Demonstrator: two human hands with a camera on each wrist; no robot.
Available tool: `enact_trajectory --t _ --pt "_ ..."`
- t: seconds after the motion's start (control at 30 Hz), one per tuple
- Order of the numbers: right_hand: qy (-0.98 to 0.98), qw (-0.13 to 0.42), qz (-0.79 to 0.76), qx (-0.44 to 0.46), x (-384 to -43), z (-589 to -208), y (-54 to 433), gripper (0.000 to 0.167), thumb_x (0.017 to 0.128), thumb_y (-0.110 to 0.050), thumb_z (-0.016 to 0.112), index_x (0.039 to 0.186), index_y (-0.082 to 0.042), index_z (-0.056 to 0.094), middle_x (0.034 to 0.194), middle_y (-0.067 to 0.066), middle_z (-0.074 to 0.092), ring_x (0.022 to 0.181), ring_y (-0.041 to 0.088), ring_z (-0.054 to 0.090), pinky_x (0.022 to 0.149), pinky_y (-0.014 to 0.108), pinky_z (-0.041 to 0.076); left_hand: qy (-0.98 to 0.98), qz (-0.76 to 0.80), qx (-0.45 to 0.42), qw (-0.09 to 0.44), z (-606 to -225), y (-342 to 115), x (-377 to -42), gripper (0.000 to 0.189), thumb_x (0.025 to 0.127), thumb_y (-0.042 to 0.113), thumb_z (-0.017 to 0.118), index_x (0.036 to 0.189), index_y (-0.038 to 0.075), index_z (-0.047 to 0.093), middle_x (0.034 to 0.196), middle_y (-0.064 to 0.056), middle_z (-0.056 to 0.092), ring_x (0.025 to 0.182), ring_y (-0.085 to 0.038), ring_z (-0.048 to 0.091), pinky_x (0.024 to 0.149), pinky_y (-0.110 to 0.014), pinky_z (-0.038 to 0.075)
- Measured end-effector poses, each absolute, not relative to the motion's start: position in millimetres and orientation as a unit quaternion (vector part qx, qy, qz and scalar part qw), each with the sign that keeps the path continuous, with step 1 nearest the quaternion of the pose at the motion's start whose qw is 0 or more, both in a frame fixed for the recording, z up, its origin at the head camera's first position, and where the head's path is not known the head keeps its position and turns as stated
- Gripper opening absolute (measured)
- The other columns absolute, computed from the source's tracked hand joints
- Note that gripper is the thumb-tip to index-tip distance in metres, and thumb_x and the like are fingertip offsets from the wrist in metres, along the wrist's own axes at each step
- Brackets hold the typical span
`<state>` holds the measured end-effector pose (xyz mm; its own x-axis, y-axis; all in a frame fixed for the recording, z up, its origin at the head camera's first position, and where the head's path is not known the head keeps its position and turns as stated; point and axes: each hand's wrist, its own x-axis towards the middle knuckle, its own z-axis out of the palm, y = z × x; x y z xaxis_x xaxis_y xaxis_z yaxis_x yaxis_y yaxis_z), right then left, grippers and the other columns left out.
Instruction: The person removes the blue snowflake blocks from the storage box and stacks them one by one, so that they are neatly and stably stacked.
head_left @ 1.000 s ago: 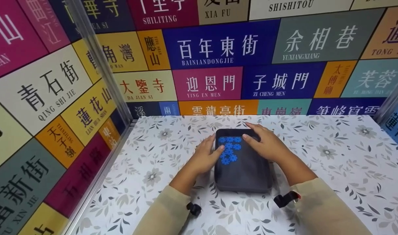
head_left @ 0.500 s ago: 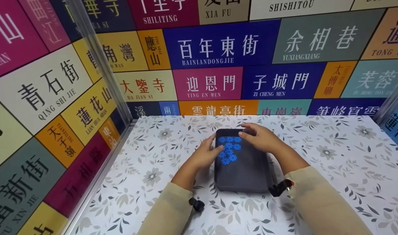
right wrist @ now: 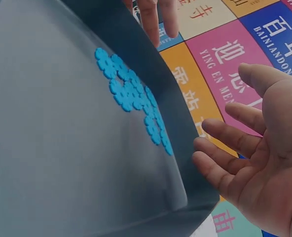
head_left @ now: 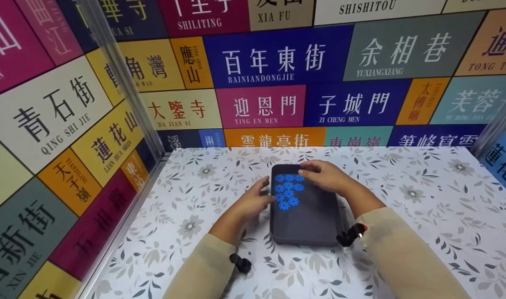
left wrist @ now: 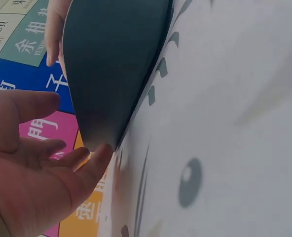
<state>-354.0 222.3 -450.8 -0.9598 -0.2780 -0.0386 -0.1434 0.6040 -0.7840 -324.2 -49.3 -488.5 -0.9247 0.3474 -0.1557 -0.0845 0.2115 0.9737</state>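
A dark grey rectangular tray (head_left: 305, 226) lies on the table with its long sides running away from me. Several blue flower-shaped plastic discs (head_left: 285, 205) lie flat inside, grouped in its far left part; the right wrist view shows these discs (right wrist: 121, 94) close together. Beside the tray's left wall is my left hand (head_left: 251, 203), fingers loosely spread, thumb toward the rim. In the left wrist view its fingertips come close to the tray's corner; contact is hard to tell. My right hand (head_left: 325, 176) is at the far right corner with relaxed fingers, gripping nothing.
A white tablecloth (head_left: 402, 249) with grey leaves and flowers covers the table. Colourful panels (head_left: 278, 58) with Chinese lettering stand behind and to the left, joined by a metal corner post (head_left: 132, 83). A black camera strap (head_left: 350, 234) sits on the right wrist.
My right hand has slid left along the tray's far edge. My left hand has drawn slightly back to the left, off the rim. The tray and discs keep their arrangement.
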Motion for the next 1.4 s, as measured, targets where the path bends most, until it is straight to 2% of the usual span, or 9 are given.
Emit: enact_trajectory --t 0.2,0.37,0.6,0.93,1.17,1.4 --pt "0.899 0.091 -0.410 -0.125 -359.6 -458.3 223.1 0.060 0.105 -0.041 0.067 0.152 -0.005 0.057 0.140 0.020 0.070 0.115 0.034 0.070 0.095 0.040 0.061 0.726 0.652 0.082 0.202 -491.8 -48.0 -323.8 0.078 0.097 0.002 0.060 0.169 0.010 0.031 0.176 -0.015 0.033 0.154 -0.035 0.047 0.112 -0.044 0.054" --pt "0.893 0.105 -0.423 -0.113 -364.4 -462.8 220.8 0.061 0.104 -0.043 0.069 0.151 -0.005 0.059 0.142 0.019 0.069 0.117 0.035 0.070 0.097 0.040 0.061 0.702 0.670 0.080 0.228 -492.8 -49.2 -322.9 0.078 0.096 -0.003 0.059 0.168 0.006 0.030 0.176 -0.017 0.030 0.146 -0.036 0.056 0.113 -0.044 0.055" --pt "0.883 0.115 -0.443 -0.102 -369.2 -468.6 214.7 0.057 0.105 -0.036 0.067 0.151 -0.002 0.058 0.145 0.021 0.067 0.117 0.035 0.070 0.102 0.048 0.061 0.714 0.657 0.081 0.229 -497.8 -56.3 -320.3 0.083 0.094 -0.005 0.061 0.169 0.008 0.028 0.173 -0.018 0.036 0.151 -0.036 0.050 0.113 -0.045 0.054" --pt "0.884 0.119 -0.442 -0.097 -378.9 -476.9 216.3 0.050 0.104 -0.023 0.069 0.147 0.000 0.061 0.139 0.023 0.070 0.117 0.034 0.074 0.098 0.039 0.063 0.686 0.683 0.088 0.233 -502.2 -55.2 -321.8 0.085 0.092 -0.011 0.057 0.169 0.008 0.029 0.169 -0.022 0.041 0.147 -0.037 0.054 0.111 -0.045 0.055" --pt "0.883 0.118 -0.445 -0.095 -384.3 -478.3 219.5 0.049 0.098 -0.016 0.074 0.142 0.004 0.064 0.129 0.024 0.073 0.101 0.022 0.074 0.087 0.032 0.063 0.665 0.702 0.099 0.236 -502.4 -53.8 -322.3 0.083 0.092 -0.014 0.053 0.169 0.006 0.028 0.172 -0.021 0.036 0.152 -0.039 0.048 0.112 -0.045 0.054" --pt "0.887 0.134 -0.432 -0.090 -389.1 -480.5 220.6 0.049 0.094 -0.013 0.078 0.139 0.003 0.067 0.130 0.024 0.074 0.095 0.015 0.073 0.085 0.029 0.061 0.668 0.697 0.102 0.240 -502.5 -56.4 -321.6 0.084 0.092 -0.014 0.053 0.169 0.006 0.027 0.173 -0.021 0.036 0.156 -0.039 0.043 0.118 -0.050 0.051"
